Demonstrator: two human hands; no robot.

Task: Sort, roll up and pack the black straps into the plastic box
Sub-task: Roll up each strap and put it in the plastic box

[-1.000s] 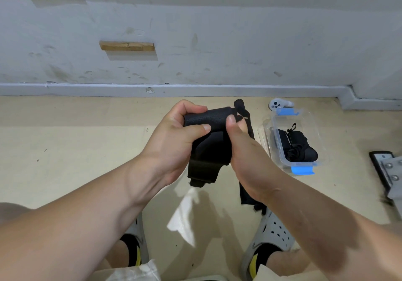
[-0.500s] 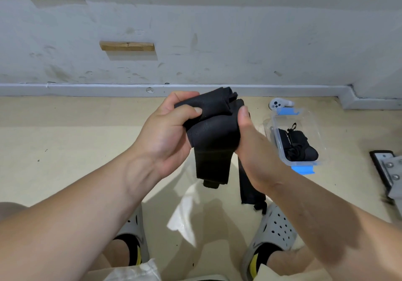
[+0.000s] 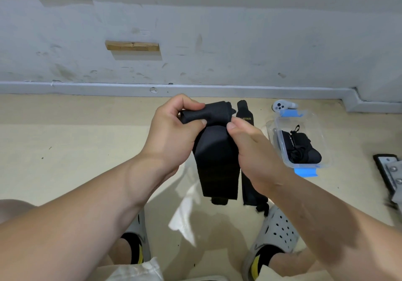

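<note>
I hold a wide black strap (image 3: 215, 161) in the air in front of me. Its top end is rolled into a short tube, and the rest hangs down. My left hand (image 3: 174, 132) grips the left end of the roll. My right hand (image 3: 250, 150) pinches the right end with thumb and fingertips. A second black strap (image 3: 247, 119) with small lettering lies flat on the floor behind it, partly hidden by my right hand. The clear plastic box (image 3: 322, 132) with blue clips stands on the floor to the right, with one rolled black strap (image 3: 301, 148) inside.
A white controller (image 3: 281, 106) lies behind the box by the skirting board. A black and metal bracket (image 3: 389, 172) sits at the right edge. My feet in grey clogs (image 3: 276, 230) are below, with a white paper scrap (image 3: 185, 217) between them.
The roll at the strap's top has tightened and turned more level. My hands have shifted a little. The hanging tail now drops straight, uncovering the second strap on the floor.
</note>
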